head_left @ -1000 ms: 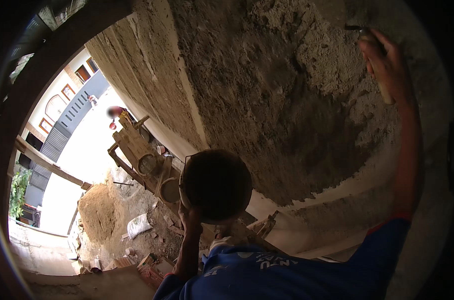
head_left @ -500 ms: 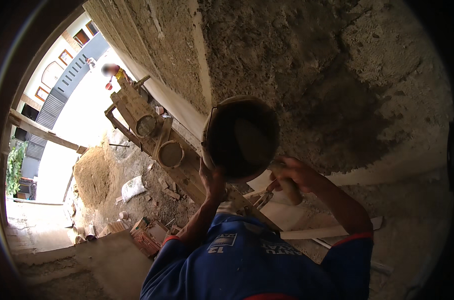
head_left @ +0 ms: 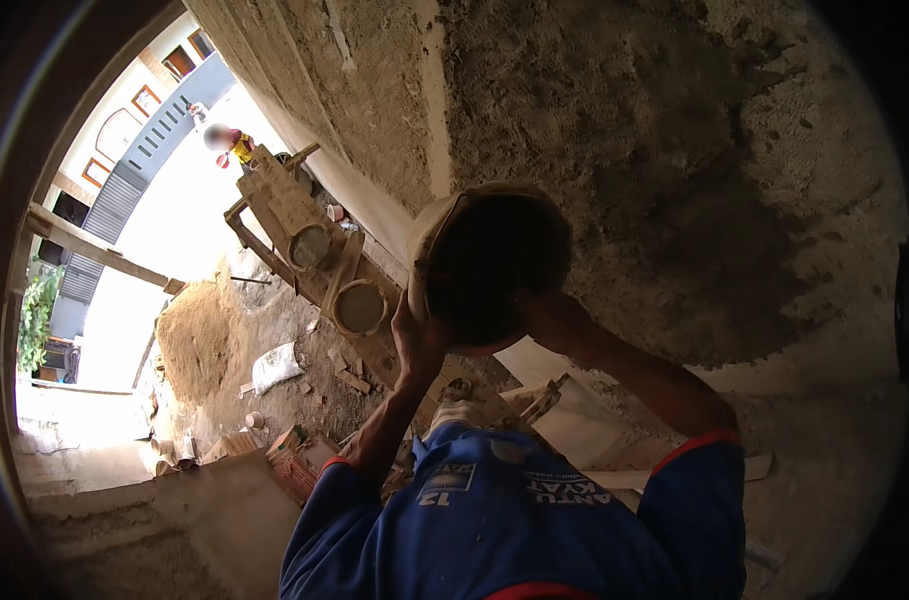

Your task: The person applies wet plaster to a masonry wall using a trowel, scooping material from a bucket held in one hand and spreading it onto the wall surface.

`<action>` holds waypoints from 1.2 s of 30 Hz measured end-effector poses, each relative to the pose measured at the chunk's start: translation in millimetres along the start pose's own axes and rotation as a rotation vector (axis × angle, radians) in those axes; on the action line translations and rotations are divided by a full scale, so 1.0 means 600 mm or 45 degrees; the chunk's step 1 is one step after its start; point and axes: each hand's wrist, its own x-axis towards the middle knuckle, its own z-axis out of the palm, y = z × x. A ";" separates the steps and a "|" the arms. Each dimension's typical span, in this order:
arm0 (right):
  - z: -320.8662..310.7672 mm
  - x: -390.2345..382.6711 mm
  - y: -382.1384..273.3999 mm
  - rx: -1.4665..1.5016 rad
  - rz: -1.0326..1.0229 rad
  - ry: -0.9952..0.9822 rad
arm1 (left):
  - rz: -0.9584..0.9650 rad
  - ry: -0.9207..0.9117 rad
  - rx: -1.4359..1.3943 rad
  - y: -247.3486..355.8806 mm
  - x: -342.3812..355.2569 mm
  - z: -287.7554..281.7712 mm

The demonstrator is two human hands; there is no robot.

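A round bucket (head_left: 430, 235) is tipped so that its dark mouth faces me, close against the rough wall. My left hand (head_left: 420, 340) is closed on the bucket's lower left side, holding it up. My right hand (head_left: 558, 325) reaches over the lower right rim into the mouth. Its fingers are lost in shadow, and what they grip cannot be made out. The bucket's contents are too dark to see. Ahead of me, the rough wall (head_left: 615, 130) carries a large, darker, wet-looking patch (head_left: 720, 255).
Below me runs a narrow plank scaffold (head_left: 275, 200) with two round mortar-coated pails, the nearer pail (head_left: 361, 307) and the farther pail (head_left: 309, 246). A sand heap (head_left: 195, 340), a white sack (head_left: 276, 368) and bricks (head_left: 300, 465) lie lower down. Far off stands another person (head_left: 240, 147).
My right hand has moved left and deeper into the bucket; the thick, rounded tool handle seen in it before is now hidden. The bucket has shifted slightly right in view.
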 end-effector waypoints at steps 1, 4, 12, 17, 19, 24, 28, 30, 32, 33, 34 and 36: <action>-0.014 -0.005 0.008 -0.171 0.012 -0.184 | -0.042 -0.043 0.072 0.006 0.007 -0.005; -0.068 -0.007 -0.014 -0.346 -0.031 -0.250 | -0.210 -0.056 -0.024 0.002 0.016 -0.016; 0.000 0.022 0.026 -0.487 -0.300 0.333 | -0.056 -0.154 -0.149 -0.014 0.045 -0.004; -0.068 0.005 -0.024 -0.467 -0.109 -0.149 | -0.037 -0.146 -0.089 -0.022 0.056 -0.001; -0.063 0.014 -0.019 -0.628 -0.300 0.196 | 0.011 -0.207 -0.041 -0.045 0.057 0.003; 0.032 0.017 -0.006 -0.816 -0.294 -0.085 | -0.120 -0.254 0.185 -0.035 0.069 0.012; 0.009 -0.039 0.026 -0.277 -0.134 -0.123 | -0.140 -0.171 0.304 -0.016 0.065 0.016; -0.018 -0.048 0.041 -0.466 -0.199 -0.052 | -0.117 -0.172 0.297 -0.006 0.064 0.020; -0.067 -0.047 0.029 -0.902 -0.371 0.241 | 0.019 -0.133 0.259 -0.010 0.056 0.015; -0.095 -0.056 0.022 -1.113 -0.459 0.399 | 0.000 -0.147 0.259 -0.008 0.054 0.021; -0.120 -0.061 0.012 -1.283 -0.651 0.537 | -0.013 -0.160 0.274 0.000 0.058 0.027; -0.078 -0.020 0.029 -1.401 -0.270 0.615 | 0.020 -0.208 0.295 0.012 0.060 0.042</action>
